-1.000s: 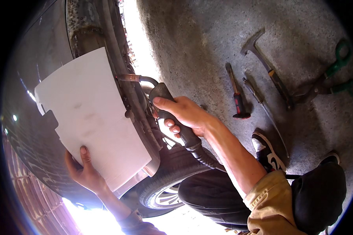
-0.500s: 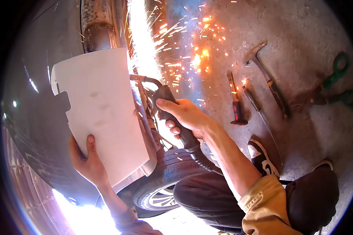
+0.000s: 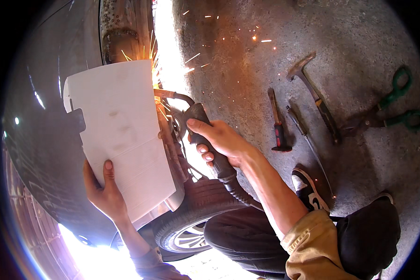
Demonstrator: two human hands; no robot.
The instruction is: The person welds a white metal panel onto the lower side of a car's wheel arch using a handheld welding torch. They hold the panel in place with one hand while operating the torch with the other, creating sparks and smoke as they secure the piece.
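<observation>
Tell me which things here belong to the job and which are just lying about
Apparently in the job:
- welding torch, in right hand
- white sheet, in left hand
- car, sparks at its edge

Apparently just lying about:
- hammer
- chisel
- thin rod
- green-handled shears

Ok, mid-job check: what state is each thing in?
White sheet: held up in the left hand
Torch: gripped in the right hand, sparks flying near its nozzle
Hammer: lying on the floor
Red-and-black tool: lying flat
Thin rod tool: lying flat
Green-handled shears: handles apart
Tire: partly hidden
</observation>
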